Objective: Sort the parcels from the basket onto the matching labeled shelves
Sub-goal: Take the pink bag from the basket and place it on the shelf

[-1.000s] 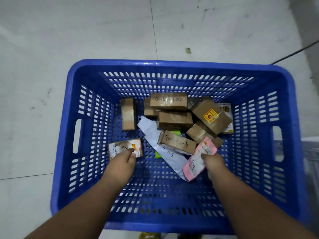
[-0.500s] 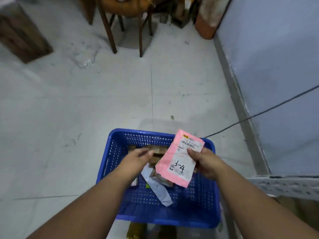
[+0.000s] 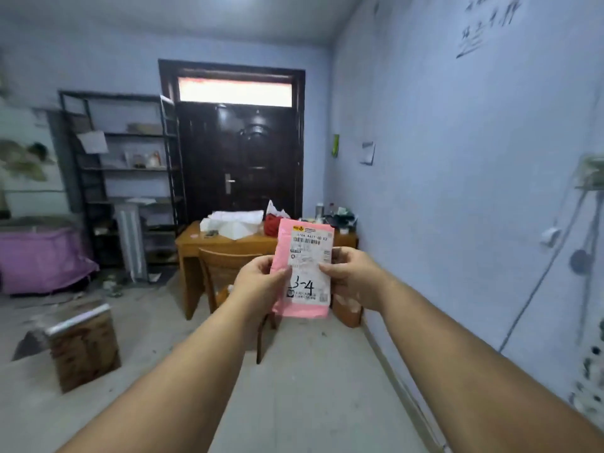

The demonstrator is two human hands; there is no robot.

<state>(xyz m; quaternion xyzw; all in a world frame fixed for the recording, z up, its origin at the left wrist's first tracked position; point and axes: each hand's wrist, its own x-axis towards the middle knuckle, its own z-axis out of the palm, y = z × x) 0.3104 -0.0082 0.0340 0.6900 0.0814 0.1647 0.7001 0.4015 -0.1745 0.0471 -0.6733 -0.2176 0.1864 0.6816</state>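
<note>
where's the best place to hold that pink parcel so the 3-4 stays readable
Pinch the pink parcel by its long side edges, coming in from left and right as the left hand and right hand do. It is flat and upright, label toward the camera; keep thumbs off the handwritten number.

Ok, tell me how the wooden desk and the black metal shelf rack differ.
The wooden desk is low, solid and orange-brown; the black metal shelf rack is tall, open-framed and dark. The desk stands in front of the door with a chair before it; the rack stands left of the door. Both hold assorted items.
</note>
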